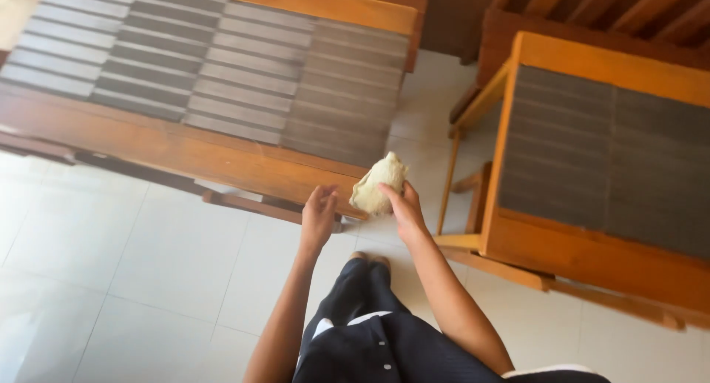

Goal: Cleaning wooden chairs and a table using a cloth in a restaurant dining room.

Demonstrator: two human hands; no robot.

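My right hand (403, 209) grips a crumpled pale yellow cloth (377, 182), held up in front of me near the corner of a long wooden bench (185, 150). My left hand (318, 219) hovers just left of the cloth with fingers loosely curled, holding nothing and not touching the cloth. Both forearms reach forward from the bottom of the view. Below them I see my dark trousers (370, 331) and my feet on the floor.
The long bench has a grey striped cushion (207, 65) and runs across the top left. A wooden chair (592, 161) with a dark grey cushion stands at the right. White floor tiles (111, 272) spread across the lower left.
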